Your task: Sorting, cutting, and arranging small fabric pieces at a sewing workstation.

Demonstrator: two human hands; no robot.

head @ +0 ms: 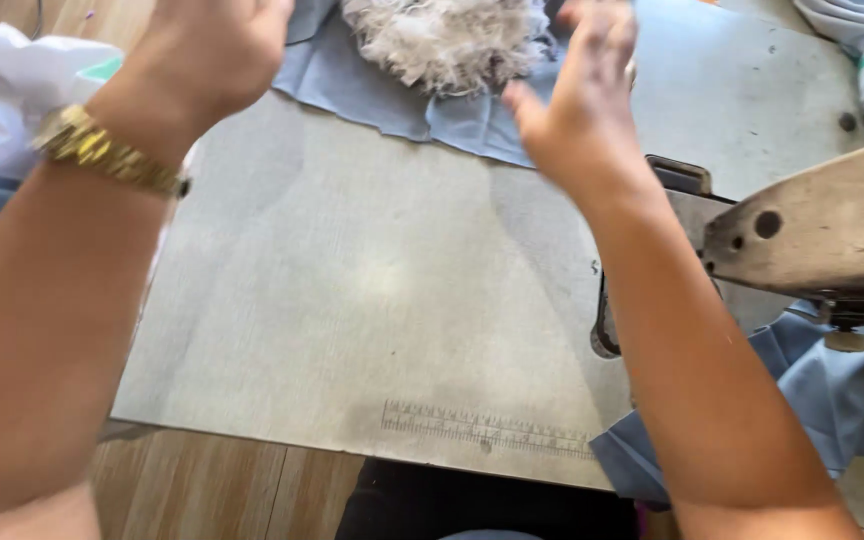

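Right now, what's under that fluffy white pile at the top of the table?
The fluffy pile sits on a blue cloth, which lies on the grey table. Whatever is beneath the cloth there is covered. The right hand is raised beside the pile.

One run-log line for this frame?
left hand: raised, empty | right hand: open, empty | ahead: blue fabric, frayed white clump | sewing machine at right

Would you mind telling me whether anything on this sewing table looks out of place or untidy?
A ragged clump of whitish frayed threads lies on the blue fabric at the table's far edge. More blue cloth hangs bunched under the sewing machine. The left hand and right hand are raised, holding nothing.
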